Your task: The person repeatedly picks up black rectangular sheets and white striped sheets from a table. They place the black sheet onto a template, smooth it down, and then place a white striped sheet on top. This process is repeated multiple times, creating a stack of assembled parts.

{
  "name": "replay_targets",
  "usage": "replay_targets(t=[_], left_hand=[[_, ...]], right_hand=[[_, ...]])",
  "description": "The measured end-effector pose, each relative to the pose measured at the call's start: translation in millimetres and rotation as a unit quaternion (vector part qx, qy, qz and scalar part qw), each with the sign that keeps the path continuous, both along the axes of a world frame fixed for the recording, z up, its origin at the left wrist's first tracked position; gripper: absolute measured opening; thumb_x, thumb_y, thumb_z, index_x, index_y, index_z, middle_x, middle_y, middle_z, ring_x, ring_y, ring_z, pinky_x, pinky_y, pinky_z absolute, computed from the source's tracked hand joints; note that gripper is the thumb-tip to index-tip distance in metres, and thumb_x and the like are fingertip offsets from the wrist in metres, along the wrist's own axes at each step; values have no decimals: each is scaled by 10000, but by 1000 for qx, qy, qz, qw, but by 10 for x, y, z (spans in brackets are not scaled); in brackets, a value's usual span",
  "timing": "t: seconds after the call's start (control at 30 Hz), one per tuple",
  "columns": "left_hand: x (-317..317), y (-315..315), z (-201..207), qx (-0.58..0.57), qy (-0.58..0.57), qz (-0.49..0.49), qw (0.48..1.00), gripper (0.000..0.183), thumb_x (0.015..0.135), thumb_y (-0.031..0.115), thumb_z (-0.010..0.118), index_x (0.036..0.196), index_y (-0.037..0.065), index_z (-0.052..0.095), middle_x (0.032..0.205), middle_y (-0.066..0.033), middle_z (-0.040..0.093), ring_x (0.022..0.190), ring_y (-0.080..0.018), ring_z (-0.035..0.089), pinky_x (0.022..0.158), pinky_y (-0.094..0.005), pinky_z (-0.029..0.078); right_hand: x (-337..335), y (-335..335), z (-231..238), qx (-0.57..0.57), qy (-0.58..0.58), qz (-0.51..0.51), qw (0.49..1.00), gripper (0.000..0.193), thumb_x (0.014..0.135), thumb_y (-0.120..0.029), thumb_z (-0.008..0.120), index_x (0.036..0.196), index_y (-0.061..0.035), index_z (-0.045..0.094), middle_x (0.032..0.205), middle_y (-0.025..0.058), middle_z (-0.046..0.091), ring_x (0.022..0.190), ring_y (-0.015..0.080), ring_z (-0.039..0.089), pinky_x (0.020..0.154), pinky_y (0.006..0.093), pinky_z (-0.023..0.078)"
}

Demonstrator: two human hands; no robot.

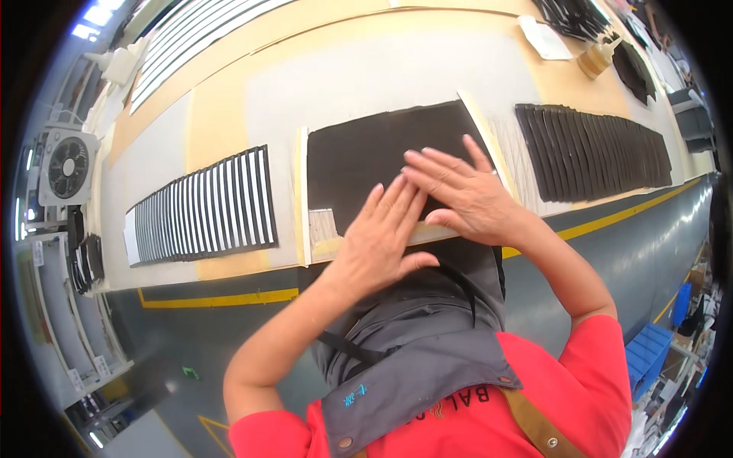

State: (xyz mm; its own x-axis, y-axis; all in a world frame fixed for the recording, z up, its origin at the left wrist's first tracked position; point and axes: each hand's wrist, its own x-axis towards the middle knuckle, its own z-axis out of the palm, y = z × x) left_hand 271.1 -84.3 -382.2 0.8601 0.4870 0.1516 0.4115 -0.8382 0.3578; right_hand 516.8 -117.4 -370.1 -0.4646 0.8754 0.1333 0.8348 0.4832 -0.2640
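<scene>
Both hands lie over a dark brown-black sheet [366, 149] of flat material at the table's near edge. My left hand [382, 237] has its fingers stretched out together and the thumb apart, its fingertips at the sheet's lower middle. Beside it, my right hand [469, 195] spreads flat from the right, its fingers pointing up and left. The fingertips of the two hands meet or overlap near the sheet's middle. Neither hand grips anything. Pale narrow strips, a left one [302, 198] and a right one [482, 133], border the sheet's sides.
Overlapping black-and-white strips [202, 206] lie left on the table, dark strips [592, 153] right. More white strips [198, 38] lie at the far left. A squeeze bottle [598, 58] and white paper [544, 38] stand far right. A fan [69, 164] is beyond the left edge.
</scene>
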Motion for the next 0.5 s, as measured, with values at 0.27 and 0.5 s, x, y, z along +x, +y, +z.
replay_targets(t=[0.27,0.5], left_hand=[[-28,-87,-115,3,31,14,999,1083,908,760,584,1619,-29,372,1703,-235,318,1613,-366,249,1299,-524,205],[-44,-152,-92,-3,48,27,998,1066,901,794,551,1613,15,404,1710,-189,328,1607,-323,269,1278,-645,129]], right_hand=[[-79,679,-204,-21,-56,44,997,670,1106,-554,387,1642,-153,418,1715,18,383,1604,197,300,1305,630,40],[-19,1109,-268,22,-104,36,994,702,1103,-622,325,1660,-197,382,1707,-12,395,1607,212,288,1315,614,19]])
